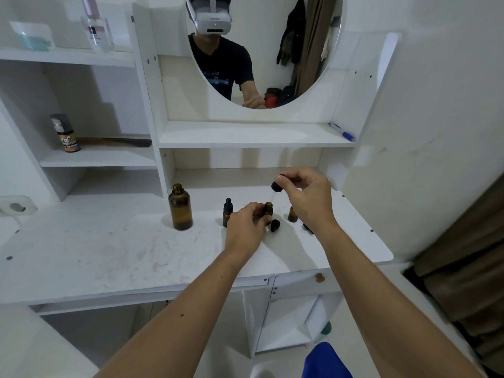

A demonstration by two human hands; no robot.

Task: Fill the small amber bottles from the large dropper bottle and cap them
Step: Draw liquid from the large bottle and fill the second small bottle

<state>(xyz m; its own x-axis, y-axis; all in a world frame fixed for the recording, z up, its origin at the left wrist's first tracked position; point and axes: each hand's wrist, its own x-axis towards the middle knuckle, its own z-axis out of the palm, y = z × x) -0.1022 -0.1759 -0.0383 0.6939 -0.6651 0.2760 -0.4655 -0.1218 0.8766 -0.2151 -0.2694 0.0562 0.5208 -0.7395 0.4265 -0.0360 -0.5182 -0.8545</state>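
Observation:
The large amber bottle (180, 207) stands open on the white desk (109, 255), left of my hands. My left hand (246, 227) grips a small uncapped amber bottle (268, 209) upright on the desk. Above it, my right hand (305, 196) pinches the black bulb of the large dropper (277, 186), its thin glass tube pointing down at the small bottle's mouth. A capped small bottle (227, 211) stands just left of my left hand. Another uncapped small bottle (292, 214) shows partly behind my right wrist. Two loose black dropper caps (275, 225) (307, 228) lie on the desk.
A round mirror (261, 50) hangs behind the desk above a shelf with a blue pen (342, 132). Left shelves hold a small labelled bottle (65, 133) and a clear perfume bottle (96, 28). A wall bounds the desk's right end.

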